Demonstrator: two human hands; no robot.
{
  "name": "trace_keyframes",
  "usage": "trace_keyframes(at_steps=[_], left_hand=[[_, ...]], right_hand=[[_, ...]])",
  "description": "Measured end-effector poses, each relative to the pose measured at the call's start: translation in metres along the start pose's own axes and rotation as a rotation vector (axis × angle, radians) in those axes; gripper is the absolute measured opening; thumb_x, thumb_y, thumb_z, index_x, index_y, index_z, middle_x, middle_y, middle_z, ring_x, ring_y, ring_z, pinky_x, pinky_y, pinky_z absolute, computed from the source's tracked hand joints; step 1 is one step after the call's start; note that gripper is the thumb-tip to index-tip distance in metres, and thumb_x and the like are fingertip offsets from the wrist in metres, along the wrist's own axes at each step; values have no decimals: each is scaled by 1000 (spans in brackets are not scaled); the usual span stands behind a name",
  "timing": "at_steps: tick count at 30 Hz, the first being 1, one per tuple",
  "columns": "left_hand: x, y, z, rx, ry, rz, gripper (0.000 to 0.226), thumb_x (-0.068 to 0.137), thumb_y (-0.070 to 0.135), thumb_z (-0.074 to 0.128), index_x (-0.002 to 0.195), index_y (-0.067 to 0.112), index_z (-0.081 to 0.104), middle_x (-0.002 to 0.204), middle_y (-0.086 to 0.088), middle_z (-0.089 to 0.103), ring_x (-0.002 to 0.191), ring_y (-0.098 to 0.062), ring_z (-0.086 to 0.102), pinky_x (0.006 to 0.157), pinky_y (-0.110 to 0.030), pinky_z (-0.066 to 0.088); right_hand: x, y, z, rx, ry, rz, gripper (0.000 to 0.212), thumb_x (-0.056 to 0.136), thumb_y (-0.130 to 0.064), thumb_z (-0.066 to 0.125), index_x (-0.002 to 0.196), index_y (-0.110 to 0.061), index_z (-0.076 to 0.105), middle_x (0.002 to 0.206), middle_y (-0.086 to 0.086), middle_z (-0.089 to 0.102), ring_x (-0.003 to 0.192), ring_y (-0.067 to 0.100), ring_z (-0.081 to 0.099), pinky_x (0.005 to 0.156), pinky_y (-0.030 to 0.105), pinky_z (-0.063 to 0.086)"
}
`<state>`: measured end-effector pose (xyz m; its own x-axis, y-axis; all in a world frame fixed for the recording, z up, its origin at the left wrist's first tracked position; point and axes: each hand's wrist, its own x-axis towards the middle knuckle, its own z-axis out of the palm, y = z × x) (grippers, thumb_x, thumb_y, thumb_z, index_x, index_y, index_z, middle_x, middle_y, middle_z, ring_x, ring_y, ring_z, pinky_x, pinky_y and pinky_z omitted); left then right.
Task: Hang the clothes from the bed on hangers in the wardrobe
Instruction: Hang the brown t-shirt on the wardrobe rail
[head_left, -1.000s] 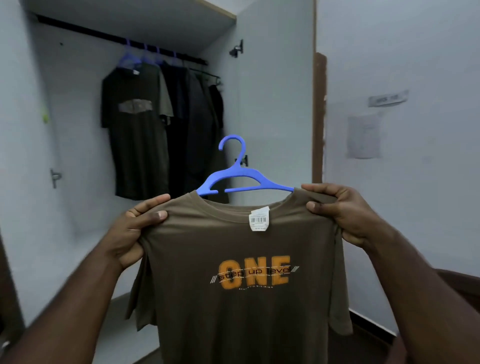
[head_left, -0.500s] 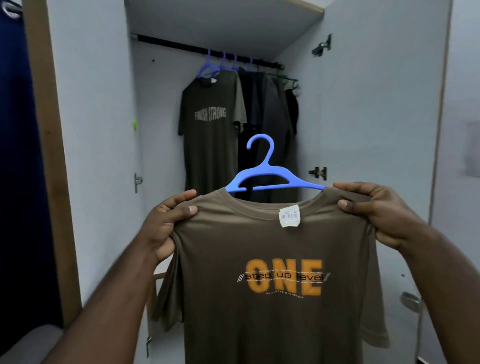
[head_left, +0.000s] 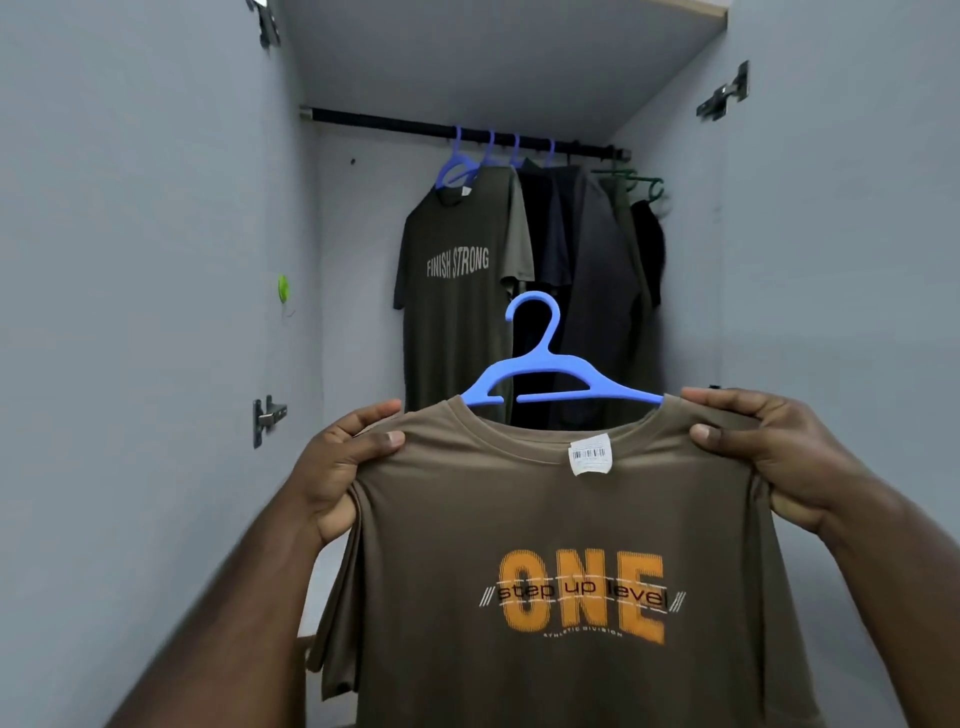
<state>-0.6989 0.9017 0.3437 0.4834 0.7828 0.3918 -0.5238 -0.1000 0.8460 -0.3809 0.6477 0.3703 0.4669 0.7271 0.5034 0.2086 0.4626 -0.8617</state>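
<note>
Shirt (head_left: 571, 519) on blue hanger (head_left: 545, 374) | left hand (head_left: 337, 467) fingers pinch shoulder | right hand (head_left: 769, 457) likewise

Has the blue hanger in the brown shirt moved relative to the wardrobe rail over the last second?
Yes. The blue hanger has shifted left along the wardrobe rail, from near its right end toward the middle, still below it.

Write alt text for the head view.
Two hands, left and right, hold a brown cotton T-shirt printed "ONE" by its shoulders on a blue plastic hanger, facing an open grey wardrobe where dark shirts hang from a black rail.
</note>
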Motion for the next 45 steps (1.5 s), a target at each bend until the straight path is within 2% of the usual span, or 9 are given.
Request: trace_keyframes(at_steps=[7, 11, 15, 18, 22, 26, 31, 41, 45], left_hand=[[80, 0, 16, 423, 115, 167, 41, 80, 21, 82, 120, 23, 71, 117, 2, 71, 110, -16, 65, 86, -26, 51], [113, -6, 22, 683, 349, 443, 45, 86, 25, 77, 130, 25, 63, 129, 7, 61, 118, -11, 54, 98, -28, 43], [146, -8, 38, 632, 366, 687, 30, 95, 17, 65, 125, 20, 66, 120, 6, 67, 109, -11, 62, 94, -22, 47], [174, -4, 47, 166, 134, 494, 18, 101, 19, 57, 115, 18, 68, 112, -5, 74, 105, -23, 71, 92, -35, 55], [213, 8, 46, -138, -115, 198, 43, 103, 44, 45, 127, 12, 62, 121, -10, 72, 112, -27, 69, 96, -40, 53], [256, 14, 43, -114, -134, 176, 53, 100, 54, 42, 130, 14, 61, 124, -9, 70, 112, -26, 69, 97, -41, 52], [305, 19, 45, 39, -97, 293, 53, 101, 54, 39, 134, 18, 58, 133, -5, 65, 119, -21, 64, 104, -40, 49], [393, 34, 54, 111, -25, 463, 53, 101, 55, 40, 136, 18, 56, 140, -5, 59, 124, -18, 60, 110, -40, 44], [422, 36, 54, 125, -12, 506, 49, 98, 56, 45, 128, 21, 61, 139, -4, 60, 124, -17, 60, 109, -39, 45]], right_hand=[[59, 4, -11, 25, 41, -57, 83, 28, -27, 101, 106, -10, 77, 103, 19, 75, 89, 25, 74, 70, 28, 60], [95, 1, 3, 44, 77, -93, 41, 71, 2, 78, 110, -11, 73, 104, 18, 75, 86, 21, 74, 70, 26, 60], [143, 2, 27, 24, 119, -154, 37, 80, 7, 72, 112, -12, 73, 102, 15, 75, 91, 23, 74, 74, 28, 61], [183, 2, 48, 37, 145, -205, 36, 79, 7, 74, 110, -13, 74, 100, 15, 76, 91, 24, 74, 74, 29, 61], [232, 4, 73, 50, 163, -260, 36, 79, 7, 75, 110, -12, 74, 101, 15, 75, 90, 25, 74, 78, 33, 61], [279, 7, 97, 54, 164, -291, 37, 79, 8, 75, 111, -10, 74, 99, 13, 76, 91, 24, 74, 83, 37, 61], [333, 8, 117, 50, 134, -365, 36, 81, 7, 74, 113, -10, 73, 97, 11, 75, 88, 21, 74, 75, 31, 62], [434, 3, 131, 53, 31, -476, 38, 83, 6, 74, 116, -10, 71, 102, 8, 73, 94, 19, 71, 77, 29, 62], [465, 7, 134, 85, 5, -506, 49, 82, 8, 73, 126, -12, 67, 114, 6, 70, 102, 17, 69, 79, 27, 61]])
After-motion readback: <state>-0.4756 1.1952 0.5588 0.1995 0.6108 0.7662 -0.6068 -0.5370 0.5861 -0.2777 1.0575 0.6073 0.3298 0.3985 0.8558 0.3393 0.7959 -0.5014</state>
